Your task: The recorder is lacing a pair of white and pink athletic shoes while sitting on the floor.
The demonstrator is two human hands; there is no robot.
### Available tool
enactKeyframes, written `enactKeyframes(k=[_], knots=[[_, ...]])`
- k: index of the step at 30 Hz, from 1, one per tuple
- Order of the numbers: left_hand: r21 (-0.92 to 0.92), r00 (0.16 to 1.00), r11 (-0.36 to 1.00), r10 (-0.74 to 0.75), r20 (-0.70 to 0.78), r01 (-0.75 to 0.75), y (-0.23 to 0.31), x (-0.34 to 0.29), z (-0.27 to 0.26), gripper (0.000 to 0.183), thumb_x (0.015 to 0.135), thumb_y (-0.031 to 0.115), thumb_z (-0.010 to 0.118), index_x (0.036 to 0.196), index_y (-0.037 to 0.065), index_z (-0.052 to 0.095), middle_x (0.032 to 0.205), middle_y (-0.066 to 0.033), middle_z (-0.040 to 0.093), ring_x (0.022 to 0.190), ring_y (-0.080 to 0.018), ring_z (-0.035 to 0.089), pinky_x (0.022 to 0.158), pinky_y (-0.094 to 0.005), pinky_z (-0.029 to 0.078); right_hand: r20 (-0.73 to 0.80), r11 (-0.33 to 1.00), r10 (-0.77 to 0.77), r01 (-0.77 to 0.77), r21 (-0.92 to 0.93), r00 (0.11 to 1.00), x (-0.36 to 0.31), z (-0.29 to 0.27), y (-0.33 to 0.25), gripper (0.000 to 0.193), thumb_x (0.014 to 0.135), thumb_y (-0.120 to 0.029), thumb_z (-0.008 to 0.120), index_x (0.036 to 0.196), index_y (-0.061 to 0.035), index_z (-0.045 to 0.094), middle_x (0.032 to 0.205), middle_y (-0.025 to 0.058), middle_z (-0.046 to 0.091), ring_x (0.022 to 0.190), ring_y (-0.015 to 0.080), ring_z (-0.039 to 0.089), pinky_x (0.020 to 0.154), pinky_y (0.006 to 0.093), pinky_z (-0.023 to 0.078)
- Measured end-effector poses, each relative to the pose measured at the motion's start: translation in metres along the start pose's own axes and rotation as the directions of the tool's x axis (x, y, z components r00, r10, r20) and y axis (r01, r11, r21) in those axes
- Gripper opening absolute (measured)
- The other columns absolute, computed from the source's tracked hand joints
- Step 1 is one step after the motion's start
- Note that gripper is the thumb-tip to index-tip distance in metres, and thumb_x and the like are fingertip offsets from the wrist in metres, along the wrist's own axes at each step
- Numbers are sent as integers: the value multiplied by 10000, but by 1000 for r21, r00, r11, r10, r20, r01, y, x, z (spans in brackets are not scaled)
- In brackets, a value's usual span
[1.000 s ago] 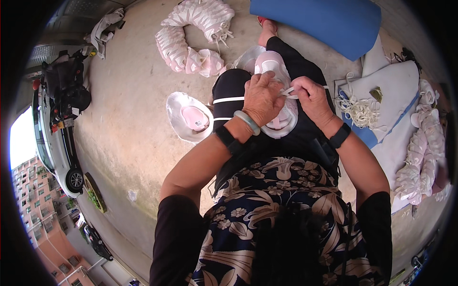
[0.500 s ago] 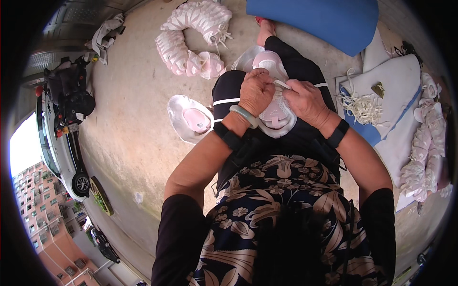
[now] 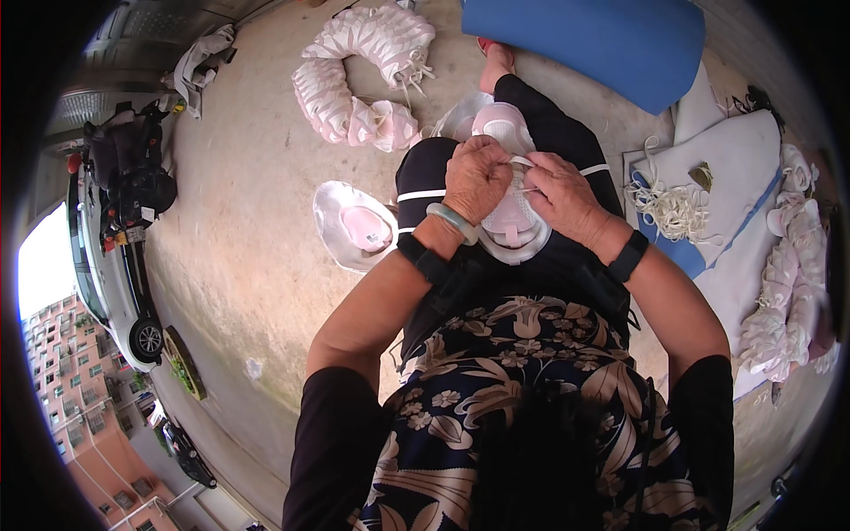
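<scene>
Left hand [image 3: 478, 179] and right hand [image 3: 567, 196] pinch a flat white lace [image 3: 522, 161] over a rounded pink-and-white shoe upper [image 3: 509, 215] above a stained concrete floor [image 3: 239, 186].

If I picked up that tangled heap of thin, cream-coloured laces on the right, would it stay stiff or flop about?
The tangled heap of thin, cream-coloured laces would probably flop, since its strands bend into loose loops. It might lift as one clump, because many strands cross over each other. It likely wouldn't roll, as it lies spread out.
</scene>
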State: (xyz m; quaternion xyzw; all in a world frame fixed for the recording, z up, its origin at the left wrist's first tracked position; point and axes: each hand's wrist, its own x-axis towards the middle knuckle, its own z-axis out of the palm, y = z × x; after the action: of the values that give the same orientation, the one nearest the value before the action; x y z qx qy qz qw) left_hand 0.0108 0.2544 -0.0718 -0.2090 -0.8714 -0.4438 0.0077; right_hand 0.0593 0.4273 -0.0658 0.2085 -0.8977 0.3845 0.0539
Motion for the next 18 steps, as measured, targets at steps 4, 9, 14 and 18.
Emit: enactKeyframes(k=[4,9,14,18], knots=[[-33,999,999,-22,-26,21,-3,1,-2,116,691,34,594,804,35,618,920,-115,586,880,-258,569,779,-293,447,-42,967,-161,150,-205,986,5,-3,-12,84,686,-72,599,750,-36,557,1040,118,530,1005,284,493,872,405,397],[-102,1000,995,-20,-2,20,-5,3,-2,117,690,37,585,805,30,603,899,-108,580,851,-251,566,766,-290,447,-171,996,-86,85,-18,981,8,9,-5,60,670,-71,598,711,-50,559,1036,101,549,954,293,518,871,400,396],[-89,1000,996,-4,12,5,-8,2,-3,122,685,34,585,806,36,605,884,-105,575,839,-247,561,752,-292,447,48,991,35,-41,128,998,1,5,-2,70,700,-90,605,758,-52,603,1141,95,512,1090,305,445,924,497,319],[-53,1000,999,9,4,-9,-6,-1,-3,125,685,40,592,809,39,608,897,-110,576,825,-260,554,758,-310,444,280,971,147,-84,-225,949,-14,-20,-22,104,719,-124,633,764,-30,621,1258,105,438,1255,311,286,989,602,168]])
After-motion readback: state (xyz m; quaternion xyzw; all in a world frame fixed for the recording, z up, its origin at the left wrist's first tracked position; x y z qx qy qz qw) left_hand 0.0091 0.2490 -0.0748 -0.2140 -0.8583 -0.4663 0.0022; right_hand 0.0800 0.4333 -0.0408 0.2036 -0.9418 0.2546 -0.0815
